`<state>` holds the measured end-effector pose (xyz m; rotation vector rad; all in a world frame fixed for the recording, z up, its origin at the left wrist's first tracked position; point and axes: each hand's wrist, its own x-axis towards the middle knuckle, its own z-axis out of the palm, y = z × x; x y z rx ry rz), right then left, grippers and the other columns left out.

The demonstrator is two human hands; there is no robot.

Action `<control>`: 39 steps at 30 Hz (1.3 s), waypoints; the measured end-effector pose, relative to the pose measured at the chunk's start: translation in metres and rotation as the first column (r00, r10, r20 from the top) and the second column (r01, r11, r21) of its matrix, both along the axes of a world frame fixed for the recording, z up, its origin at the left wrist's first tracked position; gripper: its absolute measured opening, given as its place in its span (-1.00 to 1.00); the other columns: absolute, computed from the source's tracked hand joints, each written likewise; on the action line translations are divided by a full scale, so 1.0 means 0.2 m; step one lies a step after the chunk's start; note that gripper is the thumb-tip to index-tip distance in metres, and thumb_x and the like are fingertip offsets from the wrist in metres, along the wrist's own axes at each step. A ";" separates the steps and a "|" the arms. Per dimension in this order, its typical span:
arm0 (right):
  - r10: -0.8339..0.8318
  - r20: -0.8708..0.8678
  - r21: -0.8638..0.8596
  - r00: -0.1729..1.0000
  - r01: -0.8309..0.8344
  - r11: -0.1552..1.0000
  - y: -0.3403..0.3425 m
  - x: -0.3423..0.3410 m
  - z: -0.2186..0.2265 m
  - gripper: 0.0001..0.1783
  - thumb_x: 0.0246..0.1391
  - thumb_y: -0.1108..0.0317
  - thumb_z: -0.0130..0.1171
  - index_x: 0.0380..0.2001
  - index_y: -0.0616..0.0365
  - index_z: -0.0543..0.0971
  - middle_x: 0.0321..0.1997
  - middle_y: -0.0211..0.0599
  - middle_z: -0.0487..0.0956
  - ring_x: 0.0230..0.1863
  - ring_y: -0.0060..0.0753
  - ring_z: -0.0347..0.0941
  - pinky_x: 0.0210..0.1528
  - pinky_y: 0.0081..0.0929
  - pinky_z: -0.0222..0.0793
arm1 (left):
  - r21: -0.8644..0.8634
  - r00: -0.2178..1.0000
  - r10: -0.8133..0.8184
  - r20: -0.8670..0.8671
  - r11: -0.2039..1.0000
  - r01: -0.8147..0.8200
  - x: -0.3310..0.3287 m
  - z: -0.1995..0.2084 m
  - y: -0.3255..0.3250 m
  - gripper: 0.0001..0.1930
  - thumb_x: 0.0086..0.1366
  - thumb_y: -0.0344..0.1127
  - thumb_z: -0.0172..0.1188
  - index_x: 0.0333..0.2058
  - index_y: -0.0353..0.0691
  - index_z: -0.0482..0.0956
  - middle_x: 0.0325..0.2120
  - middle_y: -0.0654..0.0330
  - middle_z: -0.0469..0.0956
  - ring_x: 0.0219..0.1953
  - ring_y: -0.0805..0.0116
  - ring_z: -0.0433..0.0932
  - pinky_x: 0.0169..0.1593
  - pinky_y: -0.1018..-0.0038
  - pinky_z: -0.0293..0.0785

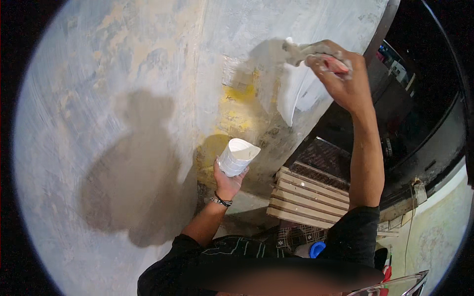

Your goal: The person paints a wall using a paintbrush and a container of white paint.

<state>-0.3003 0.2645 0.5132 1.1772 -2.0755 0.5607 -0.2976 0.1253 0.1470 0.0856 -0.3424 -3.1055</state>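
Observation:
My right hand (345, 74) is raised at the upper right, its fingers wrapped round the reddish handle of a putty-smeared scraper (297, 52). The scraper's head is against or very near the wall, and its blade is hard to make out. Below it, fresh white putty (286, 103) shows on the wall with a curved raised edge. Lower and to the left, my left hand (229, 182) grips a white, roughly cylindrical container (232, 162) from below. Its open top faces up and has a pointed lip. White residue coats the fingers of both hands.
The grey wall (98, 64) has patchy plaster and a yellow patch (238, 93); my shadow falls across it. A slatted wooden piece (306, 197) lies below right, near a dark opening (414, 113). A blue round object (317, 249) sits near my right sleeve.

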 end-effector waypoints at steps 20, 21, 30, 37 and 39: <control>0.045 -0.285 -0.074 0.957 -0.068 0.995 0.08 -0.15 -0.67 -0.85 -0.12 0.47 0.12 -0.40 0.25 0.54 -0.51 -0.24 0.55 -0.62 -0.48 0.43 -0.52 -0.61 0.32 | 0.033 0.997 0.023 0.069 0.999 -0.026 0.00 -0.08 -0.04 -0.38 0.18 0.24 -0.27 0.02 -0.10 0.29 -0.05 0.16 0.38 -0.08 0.15 0.42 -0.12 0.24 0.41; 0.021 -0.136 -0.023 0.990 -0.024 0.999 0.09 -0.14 -0.75 -0.84 -0.15 0.47 0.13 -0.40 0.24 0.53 -0.49 -0.22 0.54 -0.60 -0.38 0.44 -0.50 -0.57 0.35 | 0.032 0.998 0.021 0.056 0.999 -0.023 0.00 -0.11 -0.05 -0.38 0.19 0.25 -0.26 0.03 -0.10 0.29 -0.05 0.17 0.39 -0.08 0.18 0.42 -0.11 0.24 0.42; -0.113 0.149 -0.017 0.982 0.117 0.993 0.17 -0.10 -0.82 -0.80 -0.16 0.44 0.15 -0.36 0.20 0.55 -0.42 -0.15 0.56 -0.55 -0.31 0.48 -0.47 -0.54 0.38 | 0.025 0.999 0.031 0.029 0.999 -0.032 -0.03 -0.14 -0.04 -0.35 0.16 0.27 -0.21 0.04 -0.12 0.28 -0.04 0.15 0.39 -0.07 0.16 0.41 -0.07 0.21 0.39; -0.185 -0.315 -0.190 0.931 0.129 0.973 0.17 0.01 -0.29 -0.89 -0.06 0.50 0.09 -0.45 0.29 0.56 -0.43 -0.23 0.57 -0.52 -0.48 0.47 -0.48 -0.60 0.36 | 0.039 0.997 0.038 0.073 0.998 -0.041 -0.02 -0.11 -0.04 -0.32 0.16 0.27 -0.20 0.05 -0.15 0.25 -0.01 0.11 0.34 -0.05 0.15 0.39 -0.06 0.25 0.38; -0.125 -0.342 -0.090 0.931 0.099 0.991 0.18 0.00 -0.35 -0.91 -0.12 0.51 0.12 -0.47 0.26 0.55 -0.42 -0.21 0.57 -0.49 -0.40 0.50 -0.44 -0.57 0.39 | 0.032 0.997 0.045 0.067 0.998 -0.048 -0.02 -0.10 -0.04 -0.32 0.16 0.27 -0.20 0.06 -0.15 0.25 -0.01 0.11 0.34 -0.05 0.14 0.39 -0.05 0.24 0.37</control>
